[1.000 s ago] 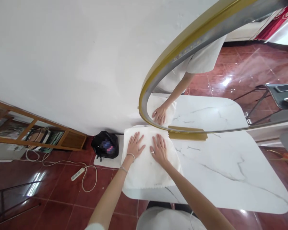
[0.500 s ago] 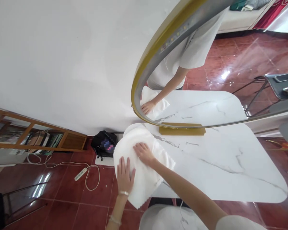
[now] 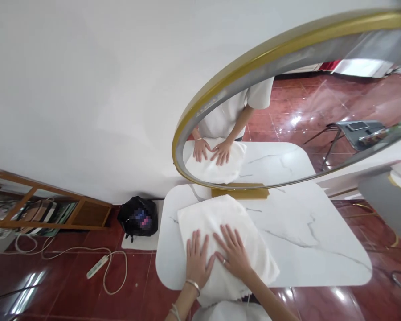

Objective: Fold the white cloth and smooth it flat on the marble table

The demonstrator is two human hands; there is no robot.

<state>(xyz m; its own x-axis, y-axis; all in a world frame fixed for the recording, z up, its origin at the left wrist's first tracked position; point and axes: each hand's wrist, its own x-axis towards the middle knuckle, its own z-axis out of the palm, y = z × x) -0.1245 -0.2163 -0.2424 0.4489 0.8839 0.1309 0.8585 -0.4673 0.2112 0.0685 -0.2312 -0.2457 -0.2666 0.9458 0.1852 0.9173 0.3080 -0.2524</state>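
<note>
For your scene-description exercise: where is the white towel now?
Head view: the white towel lies on the marble table, left end, under the left hand and right hand.

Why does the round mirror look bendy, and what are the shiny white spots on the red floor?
Head view: the wide lens likely stretches the mirror; the spots are glare off the glossy floor; a patch on the black bag is blurred.

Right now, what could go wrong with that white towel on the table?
The white towel hangs over the near edge of the marble table. It might slide off onto the floor if the left hand and right hand, pressed flat on it, let go. The gold-framed mirror stands on its gold base just behind the towel, so a hard push forward might bump it.
</note>
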